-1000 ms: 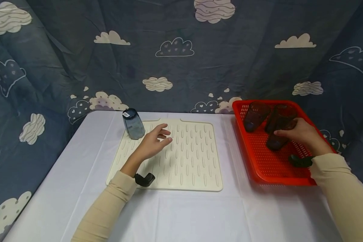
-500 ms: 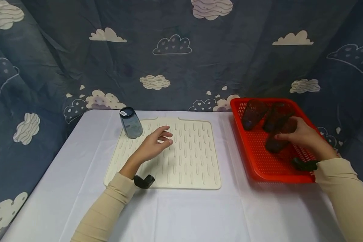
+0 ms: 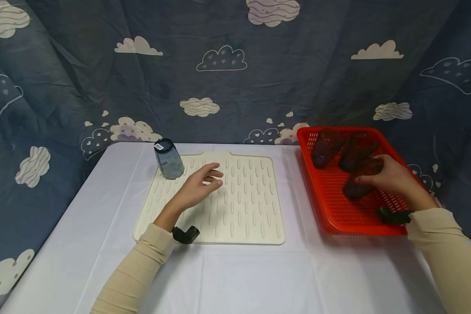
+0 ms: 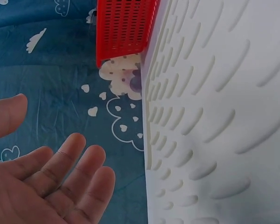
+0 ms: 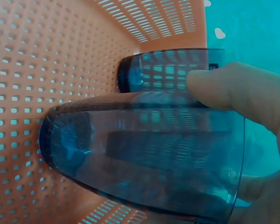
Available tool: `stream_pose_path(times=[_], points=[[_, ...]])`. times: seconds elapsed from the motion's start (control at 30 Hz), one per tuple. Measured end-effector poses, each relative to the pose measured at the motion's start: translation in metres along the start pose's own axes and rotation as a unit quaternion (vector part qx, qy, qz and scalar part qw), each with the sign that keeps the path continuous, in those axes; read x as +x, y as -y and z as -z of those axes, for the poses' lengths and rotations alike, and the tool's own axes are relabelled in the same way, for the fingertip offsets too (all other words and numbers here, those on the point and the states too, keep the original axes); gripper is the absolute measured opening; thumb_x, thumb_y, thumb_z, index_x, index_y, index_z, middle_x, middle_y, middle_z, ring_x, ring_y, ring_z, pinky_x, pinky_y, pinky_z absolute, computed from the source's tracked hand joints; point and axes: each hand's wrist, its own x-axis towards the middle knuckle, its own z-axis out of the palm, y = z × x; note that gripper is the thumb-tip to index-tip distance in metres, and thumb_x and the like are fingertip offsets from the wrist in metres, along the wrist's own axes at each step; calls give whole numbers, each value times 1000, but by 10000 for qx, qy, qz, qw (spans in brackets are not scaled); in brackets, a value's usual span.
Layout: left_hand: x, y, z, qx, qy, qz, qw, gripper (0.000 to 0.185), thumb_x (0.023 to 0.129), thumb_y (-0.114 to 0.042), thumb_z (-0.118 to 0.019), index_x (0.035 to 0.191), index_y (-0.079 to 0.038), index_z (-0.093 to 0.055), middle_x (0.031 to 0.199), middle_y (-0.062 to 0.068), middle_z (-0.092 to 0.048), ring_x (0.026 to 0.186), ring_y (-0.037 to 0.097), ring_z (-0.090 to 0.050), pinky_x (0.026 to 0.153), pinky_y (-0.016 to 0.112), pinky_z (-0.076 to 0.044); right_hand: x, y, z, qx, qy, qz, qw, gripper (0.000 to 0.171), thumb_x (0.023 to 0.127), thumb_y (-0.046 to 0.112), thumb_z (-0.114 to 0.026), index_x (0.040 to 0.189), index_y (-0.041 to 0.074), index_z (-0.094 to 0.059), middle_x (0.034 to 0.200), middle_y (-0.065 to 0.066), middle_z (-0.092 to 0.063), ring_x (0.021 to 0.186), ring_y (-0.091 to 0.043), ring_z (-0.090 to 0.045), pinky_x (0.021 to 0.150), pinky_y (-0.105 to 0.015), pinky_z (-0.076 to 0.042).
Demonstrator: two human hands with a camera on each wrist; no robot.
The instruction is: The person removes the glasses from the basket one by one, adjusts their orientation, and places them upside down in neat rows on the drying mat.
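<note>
**One red basket point(image 3: 345, 216), one cream mat point(image 3: 243, 200) to its left**

Four glasses are counted, three inside the basket and one outside it. The nearest of the three, the held glass point(image 3: 355, 187), is gripped near its rim between the thumb and fingers of the right hand point(image 3: 394, 179); it is tilted, with its thick base toward the basket's floor. Beyond it, toward the basket's far side, a middle glass point(image 3: 359, 150) and a far-left glass point(image 3: 326, 148) are seen. All are formed of smooth, transparent, tinted material, tapered toward a dark base. The basket is made of red plastic, its floor and walls pierced by many small openings.

Well to the left of the basket, the fourth, an upside-down glass point(image 3: 169, 161), is stood at the mat's far left corner, its labelled base uppermost. The mat is covered with raised elongated ridges. Between that glass and the basket, the left hand point(image 3: 198, 186) is held over the mat, fingers relaxed and slightly bent. Under basket and mat, one white cloth point(image 3: 255, 279) is spread, lightly creased.
</note>
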Motion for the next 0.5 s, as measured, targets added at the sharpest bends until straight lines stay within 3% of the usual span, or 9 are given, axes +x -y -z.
stream_pose_path(times=[0.27,0.5], points=[[-3,7,6,-30,-19,125,9999,58,100,-27,-58,152,-12,-37,142,12,-58,128,32,-57,103,49,-50,-11,-3,15,163,-21,-198,9997,108,84,56,-72,148,-14,-21,140,-40,-37,118,-54,-42,86,-60,-46],[-4,11,10,-135,-129,218,9996,57,100,-25,-59,152,-12,-37,142,13,-57,128,32,-56,102,49,-52,-22,9,34,182,-539,-276,9980,116,85,56,-71,153,-13,-6,143,-43,-30,120,-59,-37,89,-69,-40]])
